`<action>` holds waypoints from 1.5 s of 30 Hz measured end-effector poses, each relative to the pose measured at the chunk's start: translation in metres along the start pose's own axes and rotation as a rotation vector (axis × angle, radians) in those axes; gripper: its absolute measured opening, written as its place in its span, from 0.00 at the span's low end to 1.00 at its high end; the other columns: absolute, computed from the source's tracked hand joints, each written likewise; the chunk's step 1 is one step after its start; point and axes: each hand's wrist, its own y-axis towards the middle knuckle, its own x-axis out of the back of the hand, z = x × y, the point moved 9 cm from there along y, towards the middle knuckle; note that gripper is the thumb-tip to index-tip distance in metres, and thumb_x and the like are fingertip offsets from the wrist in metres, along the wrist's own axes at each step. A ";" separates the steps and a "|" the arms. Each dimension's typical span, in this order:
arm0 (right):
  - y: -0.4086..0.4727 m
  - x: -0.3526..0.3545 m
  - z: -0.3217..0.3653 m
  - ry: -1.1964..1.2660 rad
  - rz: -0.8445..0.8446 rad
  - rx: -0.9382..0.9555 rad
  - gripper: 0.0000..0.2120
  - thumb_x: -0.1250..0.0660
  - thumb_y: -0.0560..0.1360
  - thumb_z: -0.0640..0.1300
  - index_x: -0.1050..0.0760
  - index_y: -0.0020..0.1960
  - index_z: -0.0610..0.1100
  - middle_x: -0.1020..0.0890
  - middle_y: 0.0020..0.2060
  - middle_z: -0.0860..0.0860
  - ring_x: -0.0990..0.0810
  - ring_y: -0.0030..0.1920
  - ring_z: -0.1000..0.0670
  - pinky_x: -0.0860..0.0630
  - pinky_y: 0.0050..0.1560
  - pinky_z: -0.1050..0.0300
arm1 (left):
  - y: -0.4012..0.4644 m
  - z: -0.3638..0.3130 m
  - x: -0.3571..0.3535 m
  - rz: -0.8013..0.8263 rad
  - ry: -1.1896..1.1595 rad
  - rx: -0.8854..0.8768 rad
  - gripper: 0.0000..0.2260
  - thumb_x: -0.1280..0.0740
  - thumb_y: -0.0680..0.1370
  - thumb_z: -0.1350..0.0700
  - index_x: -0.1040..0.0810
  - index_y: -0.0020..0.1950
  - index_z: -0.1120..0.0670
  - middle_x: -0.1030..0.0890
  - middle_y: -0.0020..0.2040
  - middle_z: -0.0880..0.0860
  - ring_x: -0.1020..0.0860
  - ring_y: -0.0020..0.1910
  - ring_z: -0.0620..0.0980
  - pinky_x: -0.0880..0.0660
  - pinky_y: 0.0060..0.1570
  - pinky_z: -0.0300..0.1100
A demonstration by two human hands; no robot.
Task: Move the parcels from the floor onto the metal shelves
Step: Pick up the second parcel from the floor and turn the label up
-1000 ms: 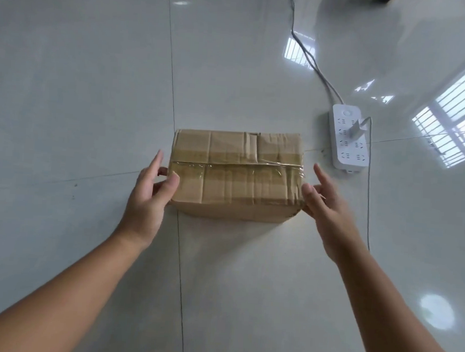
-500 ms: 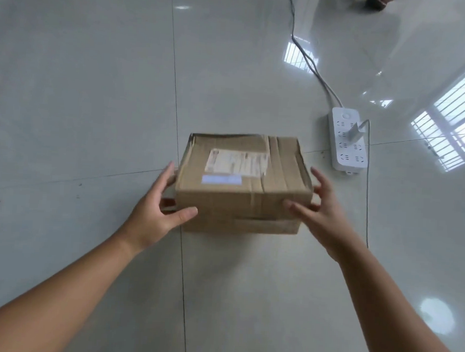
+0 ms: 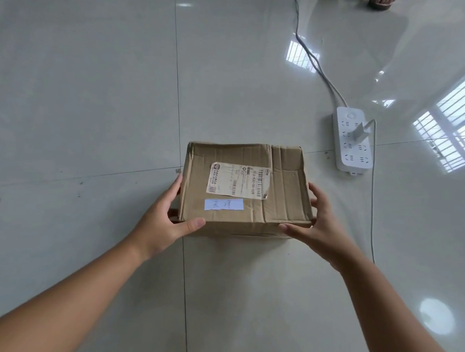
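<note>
A brown cardboard parcel [image 3: 285, 187] sits at the centre of the view over the glossy tiled floor, its top face showing a white shipping label and a pale blue handwritten slip. My left hand [image 3: 166, 220] grips the parcel's left side, thumb across the near face. My right hand [image 3: 321, 224] holds the right side, fingers along the near lower edge. Whether the parcel rests on the floor or is slightly lifted is not clear. No metal shelves are in view.
A white power strip [image 3: 352, 153] with a plugged-in adapter lies just right of the parcel, its cables [image 3: 309, 52] running to the far top and down the right. Someone's sandalled foot [image 3: 381, 1] shows at the top edge. Grey tiles [image 3: 81, 85] spread to the left.
The parcel has been rolled toward me between both hands: the taped side faced up before, now the labelled face is on top. Both hands shifted to its lower near corners.
</note>
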 end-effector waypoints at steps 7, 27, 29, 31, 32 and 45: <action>0.006 0.001 0.005 -0.113 0.003 0.049 0.68 0.15 0.60 0.62 0.54 0.87 0.55 0.41 0.83 0.59 0.35 0.82 0.51 0.31 0.80 0.39 | 0.012 -0.002 0.004 0.076 -0.071 -0.008 0.68 0.15 0.54 0.34 0.48 0.87 0.42 0.36 0.83 0.41 0.32 0.80 0.47 0.27 0.76 0.52; 0.015 0.005 0.009 -0.133 0.009 0.124 0.62 0.12 0.59 0.56 0.48 0.81 0.61 0.35 0.76 0.52 0.21 0.68 0.45 0.19 0.61 0.52 | 0.022 0.008 -0.007 0.072 -0.167 -0.044 0.61 0.16 0.62 0.56 0.48 0.87 0.44 0.31 0.79 0.42 0.29 0.67 0.18 0.27 0.58 0.21; 0.016 0.004 0.008 -0.137 0.030 0.106 0.69 0.14 0.55 0.65 0.51 0.85 0.59 0.36 0.80 0.52 0.23 0.71 0.45 0.19 0.66 0.46 | 0.023 0.010 -0.007 0.060 -0.178 -0.045 0.60 0.16 0.63 0.58 0.47 0.87 0.45 0.31 0.79 0.43 0.30 0.66 0.17 0.27 0.57 0.20; 0.017 0.004 0.006 -0.149 0.039 0.092 0.74 0.18 0.50 0.75 0.54 0.86 0.59 0.38 0.83 0.52 0.25 0.75 0.46 0.22 0.72 0.41 | 0.024 0.014 -0.007 0.048 -0.176 -0.049 0.59 0.16 0.65 0.63 0.48 0.87 0.45 0.31 0.78 0.42 0.30 0.64 0.15 0.28 0.56 0.19; 0.018 0.004 0.005 -0.159 0.040 0.091 0.74 0.20 0.50 0.77 0.55 0.86 0.60 0.38 0.83 0.52 0.26 0.76 0.46 0.24 0.74 0.39 | 0.025 0.015 -0.007 0.042 -0.167 -0.054 0.59 0.16 0.66 0.65 0.48 0.87 0.45 0.30 0.77 0.39 0.30 0.64 0.15 0.28 0.56 0.18; 0.012 0.005 0.012 -0.095 0.026 0.114 0.67 0.17 0.52 0.73 0.47 0.83 0.68 0.34 0.81 0.52 0.24 0.74 0.42 0.21 0.67 0.31 | 0.018 0.004 -0.006 0.064 -0.155 -0.063 0.58 0.16 0.66 0.65 0.46 0.87 0.45 0.26 0.77 0.39 0.25 0.67 0.23 0.27 0.60 0.23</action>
